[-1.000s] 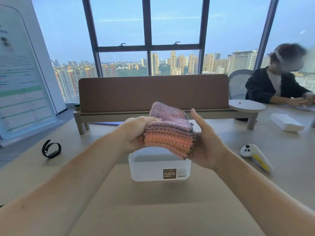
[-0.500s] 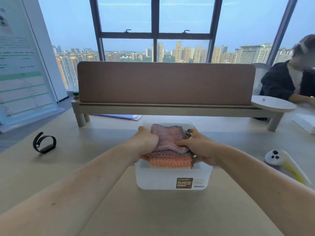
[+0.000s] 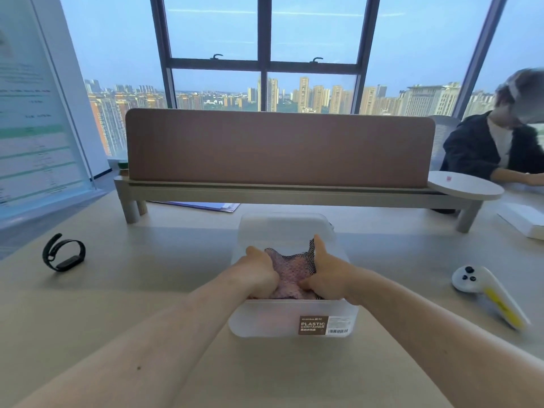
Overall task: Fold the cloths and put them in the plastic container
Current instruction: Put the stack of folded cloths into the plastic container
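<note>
A translucent white plastic container [image 3: 270,320] with a brown label stands on the table in front of me. Folded pink and orange knitted cloths [image 3: 290,273] with a dark edge sit down inside it, only their top showing. My left hand [image 3: 259,273] grips the stack on its left side, inside the container. My right hand [image 3: 326,275] grips the right side, thumb up along the dark edge. The lower cloths are hidden by the frosted wall and my hands.
A black wristband [image 3: 63,256] lies at the left. A white controller with a yellow strip [image 3: 488,294] lies at the right. A brown desk divider on a raised shelf [image 3: 279,151] runs behind the container. Another person [image 3: 497,142] sits at the far right, near a white box [image 3: 524,219].
The cloth stack went from held in the air above the container down into it. Both hands followed it in and now press it lower.
</note>
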Demonstrator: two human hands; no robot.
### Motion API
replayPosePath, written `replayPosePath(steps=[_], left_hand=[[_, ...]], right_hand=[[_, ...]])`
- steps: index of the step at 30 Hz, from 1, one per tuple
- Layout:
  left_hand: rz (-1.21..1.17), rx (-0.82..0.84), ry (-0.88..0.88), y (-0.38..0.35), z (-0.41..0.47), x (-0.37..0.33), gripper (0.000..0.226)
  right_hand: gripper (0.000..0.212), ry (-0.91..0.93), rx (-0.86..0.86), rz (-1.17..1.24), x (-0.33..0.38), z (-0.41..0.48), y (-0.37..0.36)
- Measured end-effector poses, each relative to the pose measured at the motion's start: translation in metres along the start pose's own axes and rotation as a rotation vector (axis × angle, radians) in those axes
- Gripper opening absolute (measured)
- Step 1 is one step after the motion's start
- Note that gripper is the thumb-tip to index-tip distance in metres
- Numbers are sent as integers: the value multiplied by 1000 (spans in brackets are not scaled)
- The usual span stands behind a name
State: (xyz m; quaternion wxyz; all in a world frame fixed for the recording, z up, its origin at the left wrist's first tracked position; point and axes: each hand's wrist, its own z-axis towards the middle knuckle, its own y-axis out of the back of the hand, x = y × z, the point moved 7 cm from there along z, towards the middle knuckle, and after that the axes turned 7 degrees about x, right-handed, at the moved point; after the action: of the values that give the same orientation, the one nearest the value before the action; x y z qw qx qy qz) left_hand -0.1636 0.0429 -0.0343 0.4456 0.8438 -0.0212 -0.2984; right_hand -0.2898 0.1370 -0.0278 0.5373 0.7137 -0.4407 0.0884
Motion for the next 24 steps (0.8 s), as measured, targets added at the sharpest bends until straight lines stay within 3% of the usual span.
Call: replayPosePath(steps=[6, 8, 12, 14, 17, 21, 24], left_hand=[[134, -35, 26, 4, -7, -4, 72], [189, -111, -38, 12, -14, -12, 71], [338, -289, -327, 37, -39, -40, 54], [463, -148, -415, 30, -40, -47, 60], [560, 95, -369, 13, -28, -36, 67], [606, 157, -348, 7, -16, -26, 84], [636, 172, -371, 8, -17, -31, 89]], right_hand=[[113, 5, -57, -303, 8, -2, 2], [114, 19, -132, -414, 13, -11, 11], [71, 180, -385, -684, 41, -28, 37], [51, 270, -288, -697, 46, -24, 30], [43, 228, -88, -686, 30, -10, 12], [53, 63, 37, -631, 9, 0, 8], [40, -13, 59, -727, 16, -5, 11]])
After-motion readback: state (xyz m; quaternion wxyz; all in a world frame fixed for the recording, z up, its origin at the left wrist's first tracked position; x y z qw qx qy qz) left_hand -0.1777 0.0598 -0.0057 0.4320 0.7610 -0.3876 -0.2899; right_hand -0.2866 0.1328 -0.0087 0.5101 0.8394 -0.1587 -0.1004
